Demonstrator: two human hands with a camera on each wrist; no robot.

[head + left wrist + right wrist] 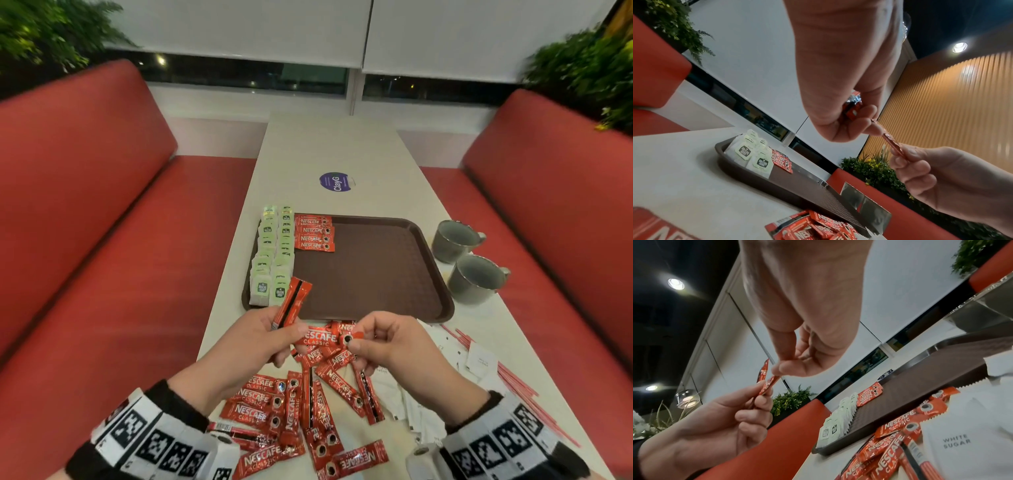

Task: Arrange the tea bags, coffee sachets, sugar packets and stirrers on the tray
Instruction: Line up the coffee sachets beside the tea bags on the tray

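Loose red Nescafé coffee sachets [301, 411] piled on the near desk [342, 150]; both hands mid-handoff above them.
Left hand [253, 339] curls round a small stack of red sachets [291, 301], held upright. Right hand [387, 339] pinches one more sachet [322, 337] by its end, its other end touching the left fingers [865, 123]. Brown plastic tray [376, 274] beyond: two columns of green-and-white tea bags [272, 257] along the left edge, four sachets in a red row [314, 233] at far left beside them. White sugar packets [957, 441] and red-striped stirrers [513, 380] on the desk at right, two grey mugs [466, 260] farther right. Suggest: square the held stack logo-up, all one way, then lay it overlapping just near of the row, clear of the tea bags. Foil is slippery, so grip mid-length.
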